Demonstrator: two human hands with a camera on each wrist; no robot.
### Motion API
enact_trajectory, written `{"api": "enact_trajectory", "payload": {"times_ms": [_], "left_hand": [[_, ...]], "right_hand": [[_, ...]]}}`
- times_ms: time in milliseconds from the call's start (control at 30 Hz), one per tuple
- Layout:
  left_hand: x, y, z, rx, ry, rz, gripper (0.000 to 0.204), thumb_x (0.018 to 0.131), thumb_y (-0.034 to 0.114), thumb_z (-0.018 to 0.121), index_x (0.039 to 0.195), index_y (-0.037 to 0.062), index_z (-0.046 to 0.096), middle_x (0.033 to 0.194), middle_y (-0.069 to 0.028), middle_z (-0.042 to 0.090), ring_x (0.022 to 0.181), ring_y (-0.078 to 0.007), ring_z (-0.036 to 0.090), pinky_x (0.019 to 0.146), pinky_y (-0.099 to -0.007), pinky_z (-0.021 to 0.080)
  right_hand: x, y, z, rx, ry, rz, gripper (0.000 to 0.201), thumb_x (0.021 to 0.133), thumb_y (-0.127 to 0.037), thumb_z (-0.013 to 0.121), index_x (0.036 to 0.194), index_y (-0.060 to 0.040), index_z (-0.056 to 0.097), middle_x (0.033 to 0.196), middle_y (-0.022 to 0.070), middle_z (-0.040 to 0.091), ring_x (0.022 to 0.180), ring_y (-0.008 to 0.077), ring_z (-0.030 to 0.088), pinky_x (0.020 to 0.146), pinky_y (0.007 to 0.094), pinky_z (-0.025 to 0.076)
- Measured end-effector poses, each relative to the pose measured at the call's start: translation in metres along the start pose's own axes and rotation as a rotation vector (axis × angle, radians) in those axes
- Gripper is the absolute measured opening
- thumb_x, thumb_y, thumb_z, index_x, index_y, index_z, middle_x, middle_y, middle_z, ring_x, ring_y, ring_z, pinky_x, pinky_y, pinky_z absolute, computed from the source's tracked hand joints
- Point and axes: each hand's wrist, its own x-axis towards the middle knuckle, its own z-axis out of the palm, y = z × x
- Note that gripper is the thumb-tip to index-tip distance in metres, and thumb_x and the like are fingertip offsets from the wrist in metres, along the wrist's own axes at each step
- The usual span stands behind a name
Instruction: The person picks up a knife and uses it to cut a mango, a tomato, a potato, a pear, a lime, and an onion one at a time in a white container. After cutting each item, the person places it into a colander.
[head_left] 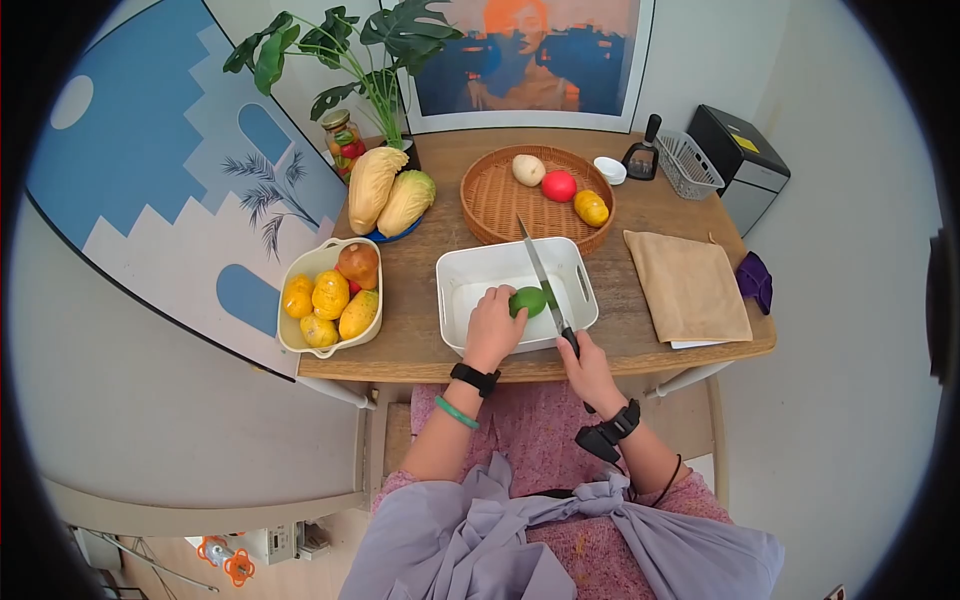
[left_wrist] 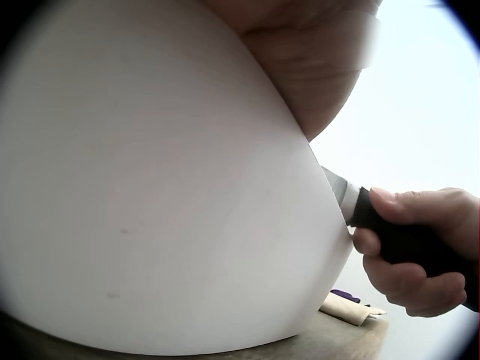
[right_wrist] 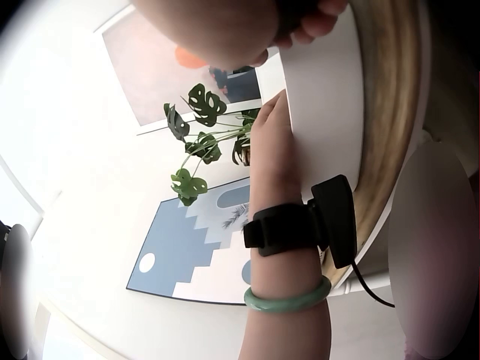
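In the head view a green fruit (head_left: 528,301) lies inside the white basin (head_left: 468,262), with the left hand (head_left: 494,325) gripping its left side. The right hand (head_left: 588,368) holds a knife (head_left: 541,268) by its black handle, the blade slanting up and left over the basin, beside the fruit's right side. In the left wrist view the right hand (left_wrist: 420,251) has its fingers curled round the handle, while the basin's wall (left_wrist: 165,187) hides the fruit. The right wrist view shows the left hand (right_wrist: 274,139) reaching over the basin's rim, its fingertips hidden.
A cream basket (head_left: 289,328) of yellow and brown produce stands left. Behind are cabbages (head_left: 375,186), a round wicker tray (head_left: 490,205) with several items, a white bowl (head_left: 610,170) and a grey basket (head_left: 690,170). A tan cloth bag (head_left: 688,287) and purple cloth (head_left: 754,281) lie right.
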Motion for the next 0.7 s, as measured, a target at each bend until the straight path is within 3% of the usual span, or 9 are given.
{"api": "enact_trajectory", "payload": {"times_ms": [167, 433, 700], "left_hand": [[0.0015, 0.001, -0.0004, -0.046, -0.013, -0.023, 0.032, 0.079, 0.016, 0.068, 0.104, 0.0015, 0.055, 0.099, -0.0188, 0.06, 0.09, -0.0377, 0.06, 0.077, -0.0453, 0.05], [-0.0001, 0.0033, -0.0034, -0.024, -0.046, 0.023, 0.039, 0.078, 0.015, 0.066, 0.114, 0.0049, 0.057, 0.1, -0.0184, 0.059, 0.089, -0.0368, 0.061, 0.077, -0.0446, 0.051], [0.0012, 0.0042, -0.0035, -0.027, -0.04, 0.013, 0.035, 0.077, 0.016, 0.067, 0.108, 0.0047, 0.057, 0.098, -0.0174, 0.059, 0.088, -0.0365, 0.061, 0.077, -0.0446, 0.051]], "right_hand": [[-0.0002, -0.0006, -0.0005, -0.017, -0.001, 0.002, 0.033, 0.097, -0.028, 0.053, 0.094, 0.0041, 0.051, 0.076, 0.03, 0.06, 0.076, 0.0484, 0.06, 0.063, 0.0494, 0.045], [-0.0001, 0.0014, -0.0004, -0.015, 0.014, -0.006, 0.033, 0.097, -0.029, 0.054, 0.092, 0.0038, 0.052, 0.074, 0.03, 0.06, 0.074, 0.0482, 0.06, 0.062, 0.0491, 0.045], [-0.0021, 0.001, -0.0001, -0.003, 0.032, 0.008, 0.034, 0.096, -0.03, 0.054, 0.095, 0.0041, 0.053, 0.073, 0.0286, 0.06, 0.073, 0.0471, 0.061, 0.062, 0.0481, 0.046]]}}
